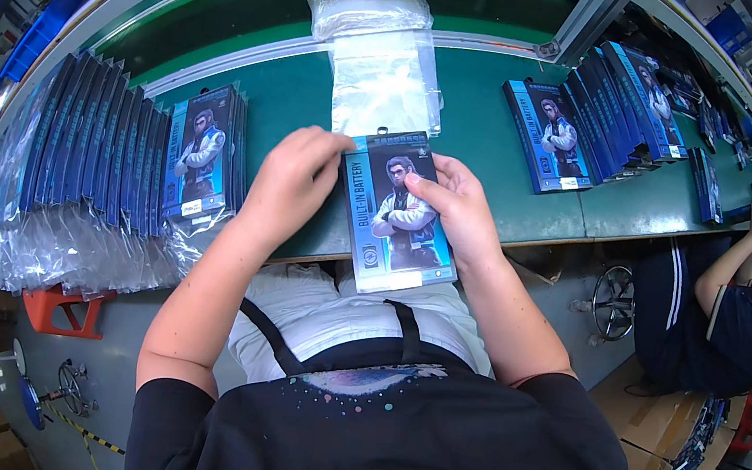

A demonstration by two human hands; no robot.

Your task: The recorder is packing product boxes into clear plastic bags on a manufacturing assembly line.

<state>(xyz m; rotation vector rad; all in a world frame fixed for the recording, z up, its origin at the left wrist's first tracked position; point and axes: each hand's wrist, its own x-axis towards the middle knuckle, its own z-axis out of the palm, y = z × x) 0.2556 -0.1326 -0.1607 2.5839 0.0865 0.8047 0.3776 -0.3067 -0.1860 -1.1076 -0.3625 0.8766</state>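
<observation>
A flat dark-blue retail box point(404, 210) with a printed figure in a light jacket is held tilted in front of my body. My right hand point(459, 211) grips its right edge, thumb on the front face and fingers behind. At the box's upper left corner is my left hand point(301, 173), its fingers curled and closed. Whether they pinch the corner or some thin film there is hidden. Just beyond the box, clear plastic bags point(384, 85) lie flat on the green table, the nearest reaching the box's top edge. A thicker bundle of bags point(371, 9) sits at their far end.
A long row of bagged boxes point(107, 146) stands at the left of the green table point(473, 104). More boxes point(560, 141) lean in a row at the right. A metal post point(598, 20) rises behind them. Another person point(726, 297) works at far right, beside cardboard cartons point(658, 433).
</observation>
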